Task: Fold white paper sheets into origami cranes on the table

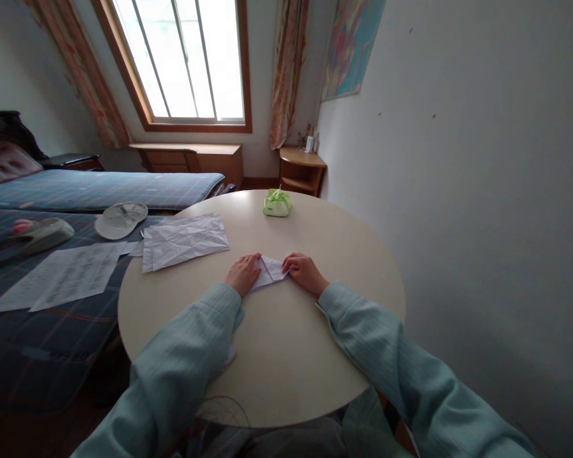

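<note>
A small folded sheet of white paper [270,271] lies on the round cream table [286,356], with slanting creases across it. My left hand [243,274] is at its left end, fingers together and pressed down on the paper. At the right end, my right hand [305,272] pinches the paper's edge between thumb and fingers. The fingertips partly cover both ends of the sheet. Farther left on the table is a stack of creased white sheets [186,242], apart from my hands.
A green pack of tissues [277,203] stands near the table's far edge. On the bed [52,356] to the left are a pale cap [121,220], printed sheets [71,273] and a light-coloured bag-like item [48,235]. A white wall [482,222] rises close on the right.
</note>
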Motion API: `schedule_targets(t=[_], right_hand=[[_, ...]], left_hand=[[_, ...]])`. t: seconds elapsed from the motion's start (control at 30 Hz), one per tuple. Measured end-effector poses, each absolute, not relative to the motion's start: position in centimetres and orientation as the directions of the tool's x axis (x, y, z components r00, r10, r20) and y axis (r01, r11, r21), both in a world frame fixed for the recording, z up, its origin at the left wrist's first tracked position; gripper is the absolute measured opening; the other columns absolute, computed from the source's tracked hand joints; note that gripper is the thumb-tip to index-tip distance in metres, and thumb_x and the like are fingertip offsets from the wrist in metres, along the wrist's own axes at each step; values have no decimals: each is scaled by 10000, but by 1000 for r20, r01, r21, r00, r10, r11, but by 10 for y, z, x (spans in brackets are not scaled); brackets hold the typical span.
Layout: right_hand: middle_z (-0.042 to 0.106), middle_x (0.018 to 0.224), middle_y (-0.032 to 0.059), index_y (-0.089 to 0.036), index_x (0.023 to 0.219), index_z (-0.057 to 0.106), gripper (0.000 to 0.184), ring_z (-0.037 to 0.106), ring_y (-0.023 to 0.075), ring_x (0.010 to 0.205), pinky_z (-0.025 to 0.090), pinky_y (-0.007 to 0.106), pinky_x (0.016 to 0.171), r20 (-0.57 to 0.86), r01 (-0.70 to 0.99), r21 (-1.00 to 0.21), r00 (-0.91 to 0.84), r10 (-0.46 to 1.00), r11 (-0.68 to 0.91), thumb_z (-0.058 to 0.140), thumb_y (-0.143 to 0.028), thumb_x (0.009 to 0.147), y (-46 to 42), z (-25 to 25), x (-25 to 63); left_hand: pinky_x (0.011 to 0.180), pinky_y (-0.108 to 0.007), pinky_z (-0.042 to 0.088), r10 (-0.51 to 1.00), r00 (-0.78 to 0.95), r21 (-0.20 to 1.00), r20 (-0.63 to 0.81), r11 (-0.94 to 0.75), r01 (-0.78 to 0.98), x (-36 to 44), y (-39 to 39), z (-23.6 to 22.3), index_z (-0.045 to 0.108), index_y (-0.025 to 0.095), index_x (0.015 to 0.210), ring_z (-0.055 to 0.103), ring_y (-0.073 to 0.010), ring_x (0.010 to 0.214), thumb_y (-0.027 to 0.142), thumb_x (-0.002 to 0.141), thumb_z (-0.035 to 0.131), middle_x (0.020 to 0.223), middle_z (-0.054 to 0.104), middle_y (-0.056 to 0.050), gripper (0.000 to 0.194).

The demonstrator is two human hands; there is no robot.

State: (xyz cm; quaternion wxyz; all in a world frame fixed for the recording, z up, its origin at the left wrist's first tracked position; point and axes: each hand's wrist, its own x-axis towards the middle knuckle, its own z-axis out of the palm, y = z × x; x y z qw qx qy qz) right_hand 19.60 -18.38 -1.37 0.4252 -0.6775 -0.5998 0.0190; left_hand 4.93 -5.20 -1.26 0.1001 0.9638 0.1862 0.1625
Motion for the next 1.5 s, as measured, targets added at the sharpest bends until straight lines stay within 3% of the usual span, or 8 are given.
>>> schedule_targets(t=[0.1,0.37,0.7,0.87,1.13,1.33,1.5], right_hand=[[595,709,10,-173,556,604,279,527,115,715,410,233,693,478,802,-592,276,834,74,435,47,576,-184,-14,196],[593,716,9,-177,566,604,275,525,117,720,408,235,692,470,812,-580,277,838,57,436,40,581,-184,-15,196],[592,703,10,-174,559,595,277,526,119,723,407,236,700,463,811,-582,276,842,54,432,48,574,-184,-13,196],[592,716,12,-172,567,596,266,521,117,729,400,231,702,464,818,-574,274,842,50,437,40,585,-184,-14,196],[592,722,16,-170,600,593,166,504,121,717,378,232,688,449,883,-469,257,856,-19,486,-46,624,-188,-4,189],[604,726,44,-170,635,596,96,506,146,742,355,287,751,464,939,-334,242,852,-85,515,-158,687,-191,4,180],[616,901,56,-189,837,608,149,515,162,864,369,312,811,483,940,-338,138,865,39,544,-239,712,-190,-2,178]], left_hand=[[909,-330,364,355,889,225,289,-928,297,49,-52,-12,378,210,1194,440,-177,1052,206,781,403,1132,506,-49,414],[908,-321,374,308,894,187,325,-948,258,50,-46,-19,517,282,1081,448,-164,1033,230,799,380,1109,515,-14,317],[930,-345,359,319,898,205,303,-942,265,49,-49,-15,536,270,1059,421,-171,1095,194,790,379,1236,440,-10,321],[955,-355,331,328,918,220,223,-934,281,48,-51,-11,487,273,1114,382,-165,1145,238,818,329,1236,453,15,337],[964,-387,306,334,926,198,174,-933,300,45,-56,-4,452,259,1143,328,-198,1184,445,793,347,1278,403,-4,410],[960,-408,299,333,929,212,163,-931,296,46,-56,-5,442,264,1145,321,-209,1188,463,777,370,1284,394,-13,425],[962,-408,292,328,929,218,174,-932,288,46,-54,-8,436,269,1149,315,-207,1190,465,777,374,1282,396,-15,425]])
